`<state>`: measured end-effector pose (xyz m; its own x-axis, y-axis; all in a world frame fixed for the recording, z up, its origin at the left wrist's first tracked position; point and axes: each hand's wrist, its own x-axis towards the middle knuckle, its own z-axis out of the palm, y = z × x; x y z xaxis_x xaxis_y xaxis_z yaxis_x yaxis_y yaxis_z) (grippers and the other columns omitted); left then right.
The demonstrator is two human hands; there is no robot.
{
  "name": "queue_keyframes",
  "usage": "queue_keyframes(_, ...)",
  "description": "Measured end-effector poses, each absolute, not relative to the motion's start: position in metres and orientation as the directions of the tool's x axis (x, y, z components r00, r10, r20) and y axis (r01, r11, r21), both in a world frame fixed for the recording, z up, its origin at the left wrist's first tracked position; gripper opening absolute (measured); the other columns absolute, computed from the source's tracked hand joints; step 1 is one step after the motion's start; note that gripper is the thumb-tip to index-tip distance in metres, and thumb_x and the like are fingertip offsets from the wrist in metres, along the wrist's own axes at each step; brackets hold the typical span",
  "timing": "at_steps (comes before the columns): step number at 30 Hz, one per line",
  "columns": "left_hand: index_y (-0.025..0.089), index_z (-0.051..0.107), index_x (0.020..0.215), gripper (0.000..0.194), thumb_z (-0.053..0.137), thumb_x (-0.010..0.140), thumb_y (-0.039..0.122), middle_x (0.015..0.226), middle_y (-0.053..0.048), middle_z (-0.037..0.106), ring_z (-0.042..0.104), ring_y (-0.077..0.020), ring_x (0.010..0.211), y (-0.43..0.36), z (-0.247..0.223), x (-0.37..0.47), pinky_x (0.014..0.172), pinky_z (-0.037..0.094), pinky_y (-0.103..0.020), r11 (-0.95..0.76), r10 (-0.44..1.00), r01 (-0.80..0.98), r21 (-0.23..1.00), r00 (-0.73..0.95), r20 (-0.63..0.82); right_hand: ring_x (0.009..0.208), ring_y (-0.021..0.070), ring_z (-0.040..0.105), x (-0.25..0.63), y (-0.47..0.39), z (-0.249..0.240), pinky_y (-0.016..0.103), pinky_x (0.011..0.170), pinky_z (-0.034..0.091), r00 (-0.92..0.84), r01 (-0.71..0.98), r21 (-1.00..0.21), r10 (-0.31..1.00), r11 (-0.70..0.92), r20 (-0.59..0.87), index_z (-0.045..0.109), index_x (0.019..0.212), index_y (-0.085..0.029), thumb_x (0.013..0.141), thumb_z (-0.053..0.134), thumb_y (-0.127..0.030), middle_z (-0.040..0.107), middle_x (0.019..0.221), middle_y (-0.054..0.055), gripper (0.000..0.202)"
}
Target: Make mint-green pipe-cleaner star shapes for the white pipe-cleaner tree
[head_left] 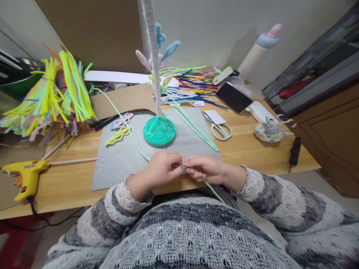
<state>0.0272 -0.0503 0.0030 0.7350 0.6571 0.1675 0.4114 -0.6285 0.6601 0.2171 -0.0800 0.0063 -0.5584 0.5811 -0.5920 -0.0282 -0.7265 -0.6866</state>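
Observation:
Both hands pinch a long light-green pipe cleaner (pixel 134 141) close to the table's front edge. My left hand (pixel 161 168) is closed on it, and my right hand (pixel 207 169) grips it a short gap away. One end runs up to the far left; the other hangs down past my right fingers. Just beyond the hands stands a white wrapped stem (pixel 153 56) on a round green base (pixel 159 130). Several pale-green pipe cleaners (pixel 193 125) lie to its right. Yellow pipe-cleaner shapes (pixel 117 136) and a pink one (pixel 123 120) lie to its left.
A grey cutting mat (pixel 112 172) covers the table's middle. At left are a yellow glue gun (pixel 28 177) and bundled pipe cleaners (pixel 50 97). Scissors (pixel 221 131), a phone (pixel 234 97), a pastel pipe-cleaner piece (pixel 269 130) and a black-handled tool (pixel 295 152) lie at right.

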Motion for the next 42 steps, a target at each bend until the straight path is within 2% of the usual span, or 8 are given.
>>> queue_keyframes(4, 0.016, 0.056, 0.063, 0.012, 0.052, 0.074, 0.014, 0.057, 0.002, 0.052, 0.044, -0.0103, 0.055, -0.050, 0.002, 0.027, 0.055, 0.031, -0.024, -0.588, 0.668, 0.407, 0.698, 0.732, 0.136, 0.049, 0.0075, 0.031, 0.215, -0.089, 0.007, 0.022, 0.047, 0.023, -0.380, 0.259, -0.932, 0.860, -0.253, -0.340, 0.044, 0.070, -0.020, 0.080, 0.053, -0.025, 0.042, 0.057, -0.006, 0.014)
queue_keyframes(7, 0.016, 0.056, 0.064, 0.011, 0.054, 0.074, 0.013, 0.058, 0.002, 0.055, 0.048, -0.0110, 0.055, -0.048, 0.002, 0.026, 0.054, 0.033, -0.024, -0.566, 0.659, 0.403, 0.719, 0.746, 0.100, 0.059, 0.0106, 0.037, 0.218, -0.096, 0.012, 0.026, 0.056, 0.027, -0.457, 0.560, -0.774, 0.889, 0.295, 0.008, 0.046, 0.066, -0.019, 0.081, 0.052, -0.020, 0.045, 0.062, -0.002, 0.016)
queue_keyframes(9, 0.017, 0.060, 0.071, 0.010, 0.055, 0.080, 0.016, 0.064, 0.000, 0.061, 0.054, -0.0132, 0.061, -0.048, 0.004, 0.025, 0.059, 0.038, -0.027, -0.596, 0.632, 0.381, 0.706, 0.766, 0.120, 0.059, 0.0106, 0.039, 0.224, -0.098, 0.020, 0.026, 0.057, 0.028, -0.501, 0.624, -0.665, 0.863, 0.410, 0.061, 0.050, 0.070, -0.018, 0.085, 0.050, -0.019, 0.047, 0.064, -0.002, 0.015)
queue_keyframes(13, 0.023, 0.059, 0.115, 0.034, 0.065, 0.083, 0.035, 0.112, -0.009, 0.066, 0.059, -0.0241, 0.106, -0.049, 0.016, 0.016, 0.093, 0.044, -0.043, -0.690, 0.658, 0.329, 0.645, 0.655, 0.371, 0.058, 0.0099, 0.046, 0.247, -0.101, 0.045, 0.024, 0.056, 0.035, -0.423, 0.595, -0.725, 0.902, 0.346, 0.083, 0.056, 0.078, -0.018, 0.090, 0.051, -0.024, 0.053, 0.065, -0.002, 0.013)
queue_keyframes(17, 0.024, 0.059, 0.114, 0.030, 0.061, 0.085, 0.028, 0.118, -0.007, 0.061, 0.055, -0.0242, 0.114, -0.033, 0.024, -0.010, 0.098, 0.044, -0.044, -0.575, 0.804, 0.494, 0.652, 0.196, 0.561, 0.061, 0.0118, 0.052, 0.285, -0.115, 0.068, 0.025, 0.056, 0.042, -0.259, 0.561, -0.782, 0.955, 0.272, 0.146, 0.060, 0.076, -0.020, 0.087, 0.057, -0.027, 0.057, 0.067, 0.000, 0.014)
queue_keyframes(24, 0.014, 0.049, 0.125, 0.061, 0.071, 0.068, 0.020, 0.124, -0.014, 0.051, 0.049, -0.0333, 0.120, 0.065, 0.009, -0.086, 0.099, 0.040, -0.051, -0.130, 0.925, 0.666, 0.735, -0.186, 0.332, 0.071, 0.0198, 0.062, 0.362, -0.150, 0.063, 0.033, 0.064, 0.050, 0.036, 0.593, -0.799, 0.989, 0.097, 0.146, 0.066, 0.071, -0.028, 0.078, 0.070, -0.038, 0.065, 0.072, 0.002, 0.013)
queue_keyframes(29, 0.006, 0.036, 0.134, 0.088, 0.075, 0.055, 0.002, 0.137, -0.017, 0.039, 0.032, -0.0348, 0.134, 0.121, 0.015, -0.100, 0.116, 0.021, -0.052, -0.092, 0.911, 0.769, 0.632, -0.190, 0.365, 0.071, 0.0241, 0.064, 0.396, -0.161, 0.046, 0.038, 0.063, 0.053, 0.114, 0.687, -0.726, 0.989, -0.013, 0.091, 0.066, 0.071, -0.028, 0.075, 0.067, -0.057, 0.067, 0.074, 0.004, 0.029)
queue_keyframes(42, 0.004, 0.055, 0.101, 0.042, 0.075, 0.071, 0.025, 0.085, 0.001, 0.051, 0.043, -0.0130, 0.083, 0.207, 0.032, -0.072, 0.092, 0.038, -0.031, 0.079, 0.885, 0.732, 0.677, -0.364, 0.290, 0.088, 0.0279, 0.068, 0.415, -0.155, 0.006, 0.043, 0.083, 0.054, 0.153, 0.810, -0.583, 0.983, -0.067, 0.100, 0.068, 0.084, -0.022, 0.082, 0.056, -0.055, 0.072, 0.092, 0.010, 0.035)
